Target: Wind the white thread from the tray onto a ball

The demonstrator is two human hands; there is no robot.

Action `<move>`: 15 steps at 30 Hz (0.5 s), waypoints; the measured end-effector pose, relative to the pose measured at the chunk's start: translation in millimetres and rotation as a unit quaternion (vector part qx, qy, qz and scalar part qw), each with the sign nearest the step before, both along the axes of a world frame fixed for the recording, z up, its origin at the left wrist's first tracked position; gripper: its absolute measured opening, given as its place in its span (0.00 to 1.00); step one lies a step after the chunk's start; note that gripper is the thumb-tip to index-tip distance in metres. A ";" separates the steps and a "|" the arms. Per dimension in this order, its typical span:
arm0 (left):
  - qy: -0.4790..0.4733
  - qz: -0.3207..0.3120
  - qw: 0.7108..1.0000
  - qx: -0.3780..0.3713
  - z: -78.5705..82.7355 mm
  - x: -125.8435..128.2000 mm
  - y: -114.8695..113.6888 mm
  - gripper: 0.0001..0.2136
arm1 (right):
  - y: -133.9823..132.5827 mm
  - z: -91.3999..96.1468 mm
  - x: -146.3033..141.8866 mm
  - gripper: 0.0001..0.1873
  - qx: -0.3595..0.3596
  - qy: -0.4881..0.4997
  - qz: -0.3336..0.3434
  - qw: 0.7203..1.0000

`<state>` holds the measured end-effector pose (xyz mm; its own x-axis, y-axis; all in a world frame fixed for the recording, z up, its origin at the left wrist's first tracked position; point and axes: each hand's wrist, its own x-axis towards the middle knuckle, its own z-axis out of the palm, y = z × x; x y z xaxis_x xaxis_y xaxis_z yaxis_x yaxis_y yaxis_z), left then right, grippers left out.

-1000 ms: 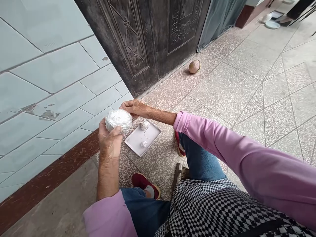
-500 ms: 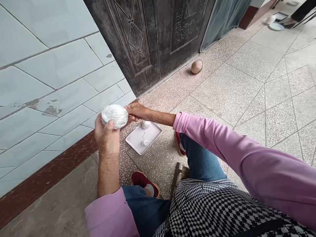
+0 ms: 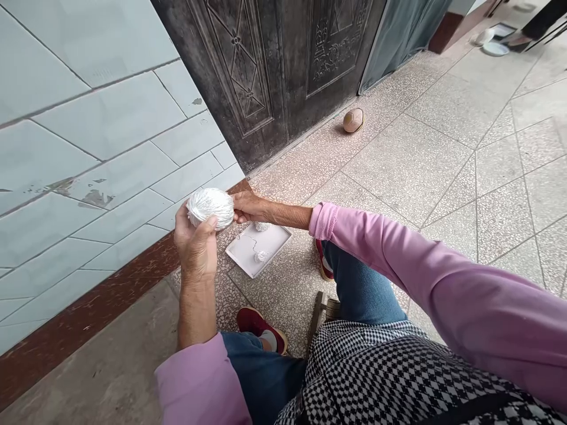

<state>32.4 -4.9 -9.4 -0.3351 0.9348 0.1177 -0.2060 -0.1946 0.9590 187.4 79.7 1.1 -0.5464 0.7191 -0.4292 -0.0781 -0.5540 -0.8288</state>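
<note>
A ball of shiny white yarn (image 3: pixel 210 206) rests in my left hand (image 3: pixel 195 239), whose thumb presses on its near side while the fingers wrap behind. At the ball's right edge is my right hand (image 3: pixel 248 206), its fingers pinched together on the yarn; the fingertips are partly hidden by the ball. Below both hands, a pale rectangular tray (image 3: pixel 277 242) lies on the floor. Inside it are a small white yarn ball (image 3: pixel 260 256) and another white yarn ball (image 3: pixel 262 226), partly covered by my right hand. A thin strand curves across the tray.
A dark carved door (image 3: pixel 283 77) and a white tiled wall (image 3: pixel 88 159) stand ahead and left. On the speckled floor lies a pinkish ball (image 3: pixel 353 120). A wooden stool (image 3: pixel 321 313) shows beneath me. Far right, a person's leg (image 3: pixel 543 20) is near a pale dish (image 3: pixel 495 48).
My left hand and the yarn ball have shifted slightly right. My right hand has drawn in behind the ball's right edge. The tray has stayed put.
</note>
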 end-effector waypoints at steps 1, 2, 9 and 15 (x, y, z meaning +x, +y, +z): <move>-0.005 0.009 1.000 0.004 -1.6 -1.9 1.9 0.42 | -4.1 0.5 -1.1 0.27 0.008 0.004 0.003 1.000; -0.009 0.019 1.000 0.009 -3.1 -4.0 3.6 0.41 | -8.5 1.1 -2.2 0.23 0.021 0.008 0.005 1.000; 0.032 0.120 0.992 0.027 -10.5 -20.0 8.1 0.50 | -29.1 -1.4 -6.3 0.24 0.141 0.018 0.082 0.986; 0.103 0.130 0.986 0.007 -15.2 -37.6 3.5 0.45 | -8.5 -14.5 2.3 0.14 0.328 0.005 0.142 0.934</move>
<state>-5.2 -1.4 -24.5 -0.5317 0.8179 0.2200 0.0510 -0.2284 0.9722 189.7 71.2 -13.5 -0.7570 0.6508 0.0591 -0.0148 0.0734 -0.9972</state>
